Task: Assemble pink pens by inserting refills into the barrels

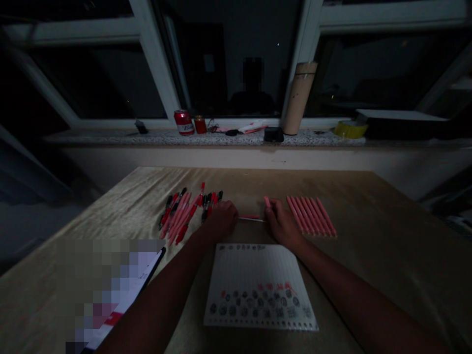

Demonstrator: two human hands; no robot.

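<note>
Over the middle of the table, my left hand [224, 217] is closed, its fingers at the left end of a thin white rod [251, 220] that looks like a pen refill. A pinkish-red strip [250, 216] shows just behind the rod. My right hand [280, 220] is closed around a pink pen [267, 200], whose end sticks up past the thumb; the rest is hidden. To the right of that hand lies a neat row of several pink pens [311, 216]. Beyond my left hand is a loose pile of pink, red and black pens [182, 214].
A lined sheet [254, 265] with black and red marks lies below my hands. A dark-edged flat object [149, 270], partly blurred, is at the left. On the windowsill stand a red can [183, 123], a small red jar [200, 125], a tall tan cylinder [300, 98] and yellow tape [350, 130].
</note>
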